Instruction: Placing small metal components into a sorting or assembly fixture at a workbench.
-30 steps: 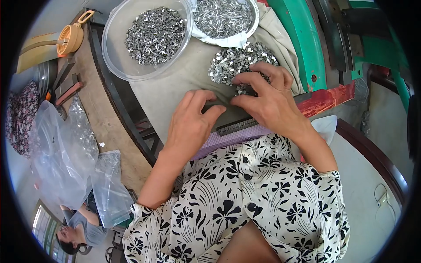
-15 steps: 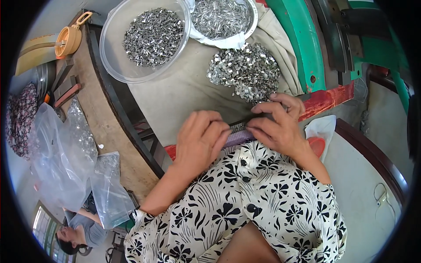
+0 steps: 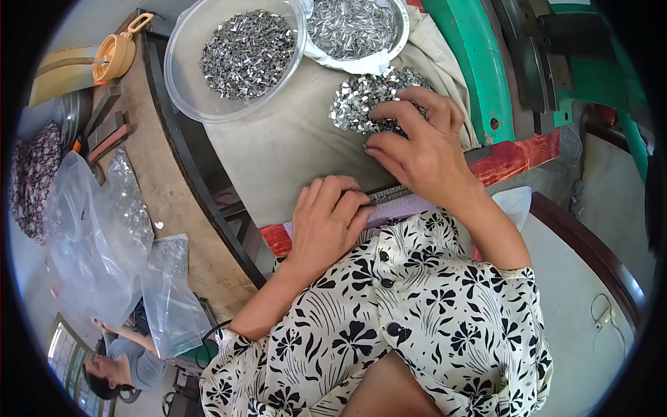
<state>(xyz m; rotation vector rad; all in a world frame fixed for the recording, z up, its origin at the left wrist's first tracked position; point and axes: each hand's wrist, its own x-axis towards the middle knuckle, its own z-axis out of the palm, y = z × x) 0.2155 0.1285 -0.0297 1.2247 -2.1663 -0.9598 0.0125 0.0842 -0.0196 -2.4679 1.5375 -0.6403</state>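
Note:
A long narrow strip (image 3: pixel 390 195), dark with small metal bits along it, runs by the near table edge above a lilac checked cloth (image 3: pixel 399 211). My left hand (image 3: pixel 323 219) rests at its left end, fingers bent and closed; what lies under the fingertips is hidden. Farther off, my right hand (image 3: pixel 424 142) reaches over a pile of small flat silvery metal pieces (image 3: pixel 353 104). Its fingers are bent and apart, the tips over the near side of the pile, and the hand covers part of it. No piece can be made out in its fingers.
Behind the pile stand a clear plastic tub (image 3: pixel 182 90) of short metal pieces and a lined white bowl (image 3: pixel 401 31) of slim metal pins. Green machinery (image 3: pixel 472 76) borders the right. Plastic bags (image 3: pixel 97 243) hang at the left bench (image 3: pixel 167 160); another person (image 3: pixel 142 361) sits beyond.
My right hand has left the strip and moved up and away to the metal pile. My left hand stays at the strip, almost unmoved. The view has shifted slightly.

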